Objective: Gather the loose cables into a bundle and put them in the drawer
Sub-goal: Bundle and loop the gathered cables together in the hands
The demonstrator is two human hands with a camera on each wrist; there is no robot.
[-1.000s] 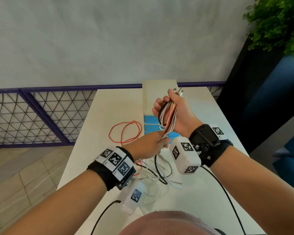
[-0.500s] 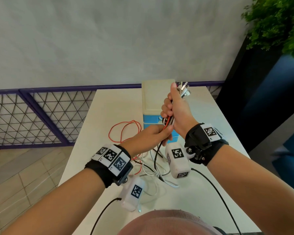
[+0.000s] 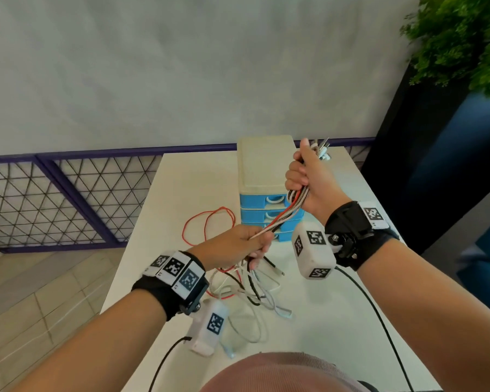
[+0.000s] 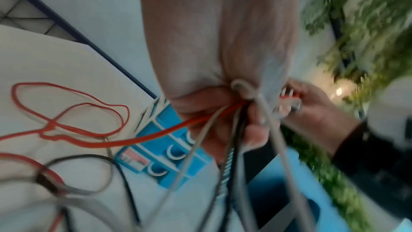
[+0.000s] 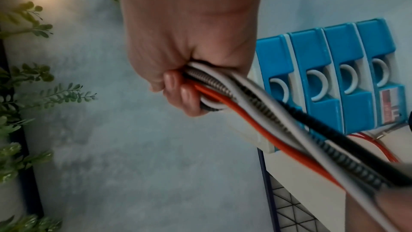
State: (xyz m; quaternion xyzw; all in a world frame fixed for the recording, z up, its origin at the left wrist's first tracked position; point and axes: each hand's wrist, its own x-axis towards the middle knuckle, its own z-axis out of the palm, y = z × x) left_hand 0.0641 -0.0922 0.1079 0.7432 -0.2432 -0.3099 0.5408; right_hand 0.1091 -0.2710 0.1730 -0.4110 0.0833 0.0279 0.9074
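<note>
My right hand [image 3: 309, 179] fists the plug ends of the mixed red, white, black and braided cables [image 3: 290, 212], raised in front of the small blue-and-cream plastic drawer unit [image 3: 262, 176]; my left hand [image 3: 238, 244] curls around the same strands lower down; tails lie tangled on the white table [image 3: 337, 321]; drawers look closed; best to keep the top grip firm, slide the left down gently, coil slack evenly, avoid snagging the red loop [image 3: 207, 224].

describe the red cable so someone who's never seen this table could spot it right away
Start at the white table and find the small chest of blue drawers near its far edge. Just left of the chest, the red cable lies on the tabletop in open loops. It is the only red strand; the other loose cables nearby are white, grey or black.
</note>
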